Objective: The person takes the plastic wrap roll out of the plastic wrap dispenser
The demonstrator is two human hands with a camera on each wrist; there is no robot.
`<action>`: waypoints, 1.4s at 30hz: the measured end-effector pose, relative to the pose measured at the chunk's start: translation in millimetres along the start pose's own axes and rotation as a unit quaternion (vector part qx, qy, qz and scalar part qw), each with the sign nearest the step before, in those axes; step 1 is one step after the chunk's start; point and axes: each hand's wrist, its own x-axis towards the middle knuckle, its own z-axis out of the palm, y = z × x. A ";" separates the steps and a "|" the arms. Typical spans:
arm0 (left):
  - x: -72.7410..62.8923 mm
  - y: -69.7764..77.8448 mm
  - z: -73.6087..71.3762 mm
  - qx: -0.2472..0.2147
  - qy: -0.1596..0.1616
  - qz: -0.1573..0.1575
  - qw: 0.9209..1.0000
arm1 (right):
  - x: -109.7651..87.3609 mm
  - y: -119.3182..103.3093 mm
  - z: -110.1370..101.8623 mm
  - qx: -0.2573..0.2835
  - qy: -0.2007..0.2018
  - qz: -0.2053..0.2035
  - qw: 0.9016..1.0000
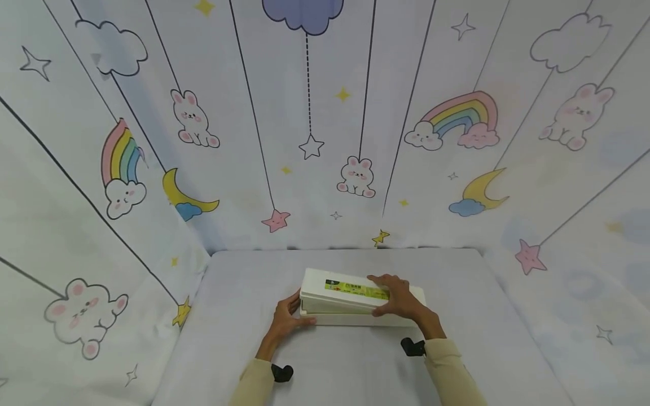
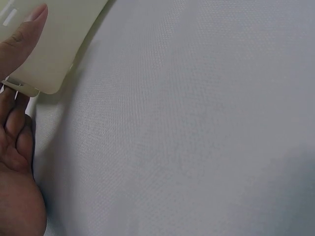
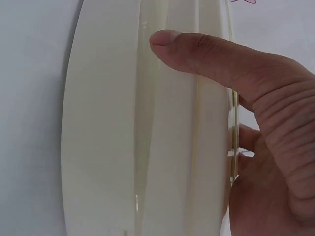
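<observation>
A long cream-white plastic box (image 1: 350, 320) lies crosswise on the white cloth. Its lid (image 1: 316, 282), with a yellow-green label (image 1: 350, 288), sits tilted on it, the left end raised and a gap showing along the front. My right hand (image 1: 401, 299) grips the lid from above, thumb on the near side and fingers over the far side. In the right wrist view the thumb (image 3: 206, 53) presses on the lid's side wall, above the gap. My left hand (image 1: 286, 320) holds the box's left end, its thumb (image 2: 22, 39) along the front wall. The box's inside is hidden.
The white-covered tabletop (image 1: 244, 270) stretches around the box. Behind it and on both sides hang white curtains (image 1: 244, 169) printed with rabbits, stars, clouds and rainbows. A black wrist mount (image 1: 281, 373) sits on the left wrist, another mount (image 1: 412, 347) on the right.
</observation>
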 end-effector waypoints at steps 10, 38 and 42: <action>4.2 -12.4 -3.2 -0.002 -0.005 0.083 0.997 | -2.9 1.2 -0.6 -0.027 0.031 0.018 0.999; 1.2 -9.9 -1.2 -0.006 -0.002 0.029 1.000 | -16.4 -2.4 5.2 -0.053 0.048 0.079 0.994; 1.0 -10.4 -1.3 -0.003 -0.001 0.032 0.999 | -17.1 -1.0 5.4 -0.066 0.049 0.085 0.993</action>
